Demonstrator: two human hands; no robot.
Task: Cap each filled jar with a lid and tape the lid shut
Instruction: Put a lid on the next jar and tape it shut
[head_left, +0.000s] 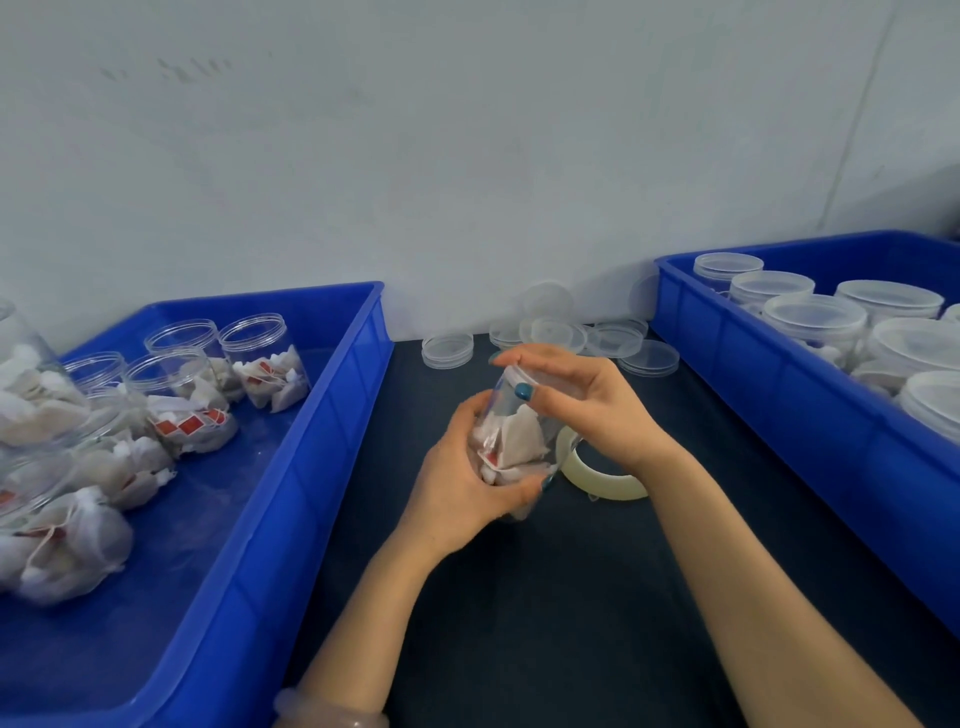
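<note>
Even, soft, cool overhead light, no hard shadows. Wide-angle bends bin (218, 519) edges; left jars (62, 467) blurred, slight sheen on lids (815, 317).

No text, brand, number or sign can be read. Red tags (189, 426) on the pouches (208, 441) inside the open jars (171, 371) in the left blue crate (332, 415): print too blurred to make out. Small red tag (491, 458) in the held jar (511, 415): illegible too. Lid (513, 370) on it: no legible mark.
</note>
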